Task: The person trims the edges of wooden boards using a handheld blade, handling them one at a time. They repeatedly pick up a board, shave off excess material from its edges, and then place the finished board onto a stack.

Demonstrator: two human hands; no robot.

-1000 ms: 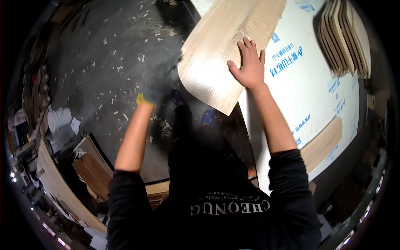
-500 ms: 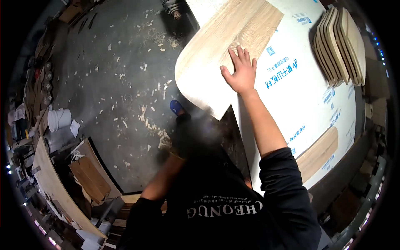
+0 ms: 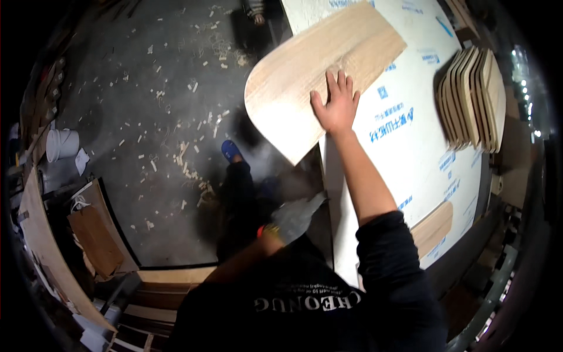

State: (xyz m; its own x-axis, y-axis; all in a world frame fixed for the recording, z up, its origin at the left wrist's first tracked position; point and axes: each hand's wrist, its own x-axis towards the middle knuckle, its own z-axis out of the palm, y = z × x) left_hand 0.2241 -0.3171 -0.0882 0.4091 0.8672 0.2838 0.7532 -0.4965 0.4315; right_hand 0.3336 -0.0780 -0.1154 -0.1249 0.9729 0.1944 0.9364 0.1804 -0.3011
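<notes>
1. A person's right hand (image 3: 335, 107) lies flat, fingers spread, on a pale wooden board (image 3: 316, 76) with a rounded end.
2. The board rests on a white worktable (image 3: 410, 146) covered in blue-printed sheeting, its rounded end jutting past the table's left edge over the floor.
3. The left hand (image 3: 295, 216), in a grey glove, hangs blurred below the board, just off the table's left edge, apart from the right hand; whether it grips anything cannot be told.
4. A stack of similar rounded boards (image 3: 472, 97) sits on the table to the right of the pressed board, well apart from it.
5. Another wooden piece (image 3: 433, 227) lies near the table's lower right edge.
6. Wood chips (image 3: 176, 152) litter the dark floor left of the table, where a white bucket (image 3: 61, 144) stands far off.
</notes>
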